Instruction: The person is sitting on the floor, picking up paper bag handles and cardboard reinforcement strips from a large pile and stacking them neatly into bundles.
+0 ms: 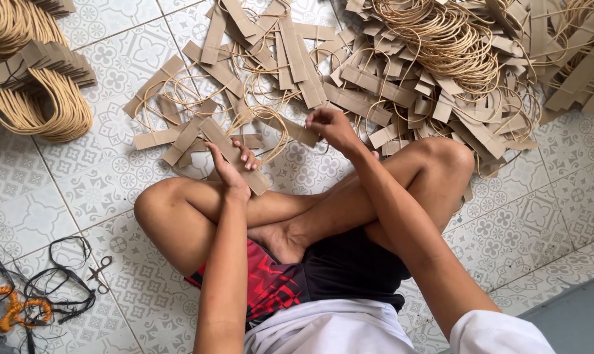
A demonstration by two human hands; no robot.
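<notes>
I sit cross-legged on a patterned tile floor. My left hand (232,169) grips a brown cardboard strip (226,149) with a tan cord loop attached, held just above my left knee. My right hand (329,124) pinches the end of another cardboard strip (295,129) that lies at the near edge of a loose pile of strips and cords (257,72). The two hands are about a hand's width apart.
A large heap of cardboard strips with tan cord handles (454,59) covers the floor ahead and to the right. Stacked bundles of handles (35,85) lie at the left. Small scissors (99,272), black cords (54,282) and an orange cord (15,311) lie at bottom left.
</notes>
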